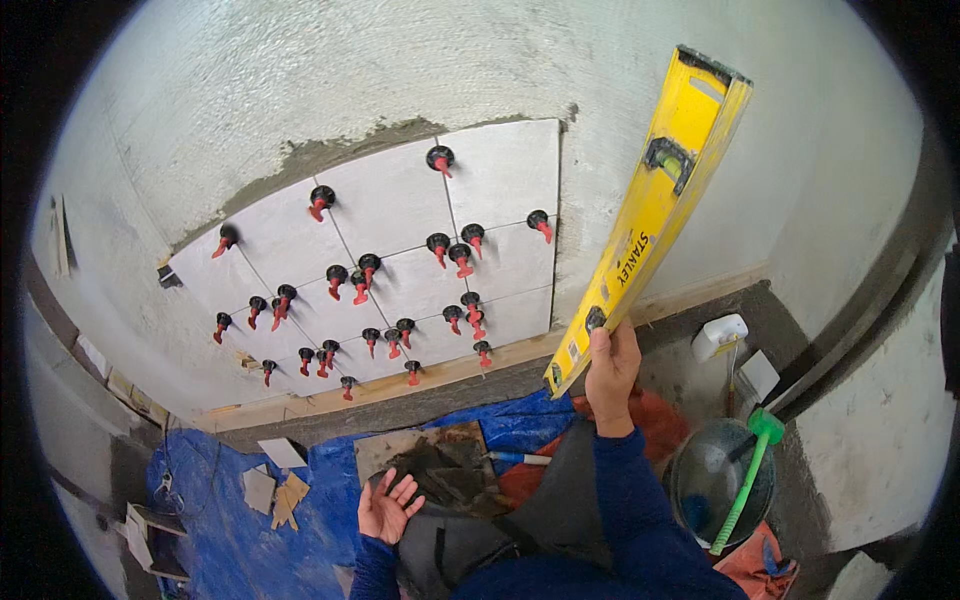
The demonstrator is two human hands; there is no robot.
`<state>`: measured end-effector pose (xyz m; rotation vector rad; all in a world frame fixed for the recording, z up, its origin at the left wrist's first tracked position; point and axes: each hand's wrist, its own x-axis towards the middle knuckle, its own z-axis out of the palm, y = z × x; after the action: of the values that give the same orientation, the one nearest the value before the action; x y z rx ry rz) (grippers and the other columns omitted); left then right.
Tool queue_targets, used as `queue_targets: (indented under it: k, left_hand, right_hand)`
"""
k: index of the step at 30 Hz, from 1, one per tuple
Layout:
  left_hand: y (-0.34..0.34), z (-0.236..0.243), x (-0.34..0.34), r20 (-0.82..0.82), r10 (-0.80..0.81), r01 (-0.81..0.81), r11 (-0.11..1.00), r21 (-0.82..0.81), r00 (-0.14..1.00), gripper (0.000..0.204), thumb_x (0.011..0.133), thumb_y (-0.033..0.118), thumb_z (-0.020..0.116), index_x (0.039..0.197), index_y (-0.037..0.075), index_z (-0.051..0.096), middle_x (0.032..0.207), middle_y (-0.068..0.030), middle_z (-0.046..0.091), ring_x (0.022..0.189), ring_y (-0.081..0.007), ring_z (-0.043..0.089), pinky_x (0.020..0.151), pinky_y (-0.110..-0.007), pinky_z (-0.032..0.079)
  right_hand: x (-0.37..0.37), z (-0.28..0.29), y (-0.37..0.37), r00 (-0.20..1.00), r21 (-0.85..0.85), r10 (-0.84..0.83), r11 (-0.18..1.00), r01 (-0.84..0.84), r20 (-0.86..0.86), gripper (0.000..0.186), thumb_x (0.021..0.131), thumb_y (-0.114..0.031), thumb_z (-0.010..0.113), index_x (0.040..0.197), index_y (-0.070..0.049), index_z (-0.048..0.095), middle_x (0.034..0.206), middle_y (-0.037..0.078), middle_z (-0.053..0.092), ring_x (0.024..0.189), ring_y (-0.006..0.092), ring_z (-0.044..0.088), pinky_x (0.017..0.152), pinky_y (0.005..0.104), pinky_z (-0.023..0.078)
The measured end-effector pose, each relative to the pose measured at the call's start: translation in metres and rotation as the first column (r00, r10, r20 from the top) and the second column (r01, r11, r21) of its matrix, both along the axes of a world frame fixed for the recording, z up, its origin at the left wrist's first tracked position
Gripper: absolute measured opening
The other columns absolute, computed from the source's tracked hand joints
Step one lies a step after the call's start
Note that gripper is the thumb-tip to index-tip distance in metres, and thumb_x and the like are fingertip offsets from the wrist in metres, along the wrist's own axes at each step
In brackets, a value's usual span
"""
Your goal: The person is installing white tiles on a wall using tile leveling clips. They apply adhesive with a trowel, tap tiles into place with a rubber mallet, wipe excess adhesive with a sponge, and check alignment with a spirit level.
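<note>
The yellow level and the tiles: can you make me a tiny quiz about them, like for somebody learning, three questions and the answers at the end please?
1. Which hand is holding the yellow level?

2. True or false: the white tiles cover the whole wall.

3. What colour are the handles on the round black clips along the tile joints?
A) green
B) blue
C) red

Key:
1. The right hand; the left hand is open, with nothing seen in it.
2. False; bare wall shows above and beside them.
3. C
</note>
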<state>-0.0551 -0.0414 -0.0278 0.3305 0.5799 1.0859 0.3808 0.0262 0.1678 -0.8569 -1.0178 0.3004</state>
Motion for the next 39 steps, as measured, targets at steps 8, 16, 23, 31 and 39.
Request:
queue_targets:
  k: [8,16,23,31,39]
  left_hand:
    - [0.011,-0.003,0.001,0.086,0.007,-0.010,0.999,0.040,0.996,0.070,0.104,0.056,0.053,0.153,0.008,0.042,0.145,-0.0252,0.053,0.133,-0.0379,0.055,0.109,-0.062,0.048]
    - [0.008,-0.004,-0.003,0.107,0.047,-0.051,0.998,0.031,0.993,0.067,0.104,0.058,0.050,0.152,0.011,0.046,0.143,-0.0230,0.056,0.128,-0.0362,0.059,0.108,-0.062,0.047]
    - [0.007,-0.009,-0.010,0.298,0.024,-0.055,0.994,0.095,0.954,0.063,0.109,0.052,0.041,0.154,0.009,0.044,0.148,-0.0275,0.052,0.136,-0.0417,0.053,0.112,-0.067,0.044]
    - [0.006,-0.012,-0.017,0.439,0.090,-0.072,0.996,-0.058,0.894,0.071,0.107,0.058,0.039,0.160,0.011,0.030,0.152,-0.0285,0.044,0.137,-0.0451,0.048,0.116,-0.070,0.043]
    - [0.007,-0.008,-0.030,0.261,-0.004,-0.014,0.998,0.066,0.965,0.081,0.099,0.063,0.051,0.161,0.014,0.033,0.161,-0.0225,0.038,0.146,-0.0372,0.041,0.119,-0.063,0.032]
  right_hand:
    - [-0.012,0.041,0.030,0.999,-0.106,0.040,0.994,-0.037,0.029,0.028,0.106,-0.014,0.060,0.127,0.004,0.063,0.108,0.004,0.068,0.095,0.0103,0.060,0.089,0.0268,0.049]
    - [-0.039,0.057,0.053,0.997,-0.096,-0.006,0.995,0.014,0.078,0.031,0.102,-0.008,0.064,0.130,0.006,0.063,0.110,0.006,0.070,0.097,0.0105,0.061,0.087,0.0262,0.050]
    - [-0.050,0.061,0.081,0.991,-0.076,-0.020,0.997,0.030,0.134,0.027,0.103,-0.012,0.065,0.125,0.004,0.066,0.107,0.004,0.070,0.095,0.0113,0.062,0.089,0.0270,0.050]
    - [-0.054,0.060,0.109,0.988,-0.063,-0.075,0.994,0.084,0.136,0.030,0.103,-0.008,0.064,0.130,0.006,0.064,0.110,0.005,0.070,0.097,0.0123,0.063,0.089,0.0272,0.051]
    - [-0.063,0.070,0.117,0.985,-0.077,-0.093,0.992,0.104,0.143,0.032,0.104,-0.009,0.063,0.131,0.007,0.062,0.110,0.006,0.069,0.096,0.0118,0.062,0.087,0.0271,0.051]
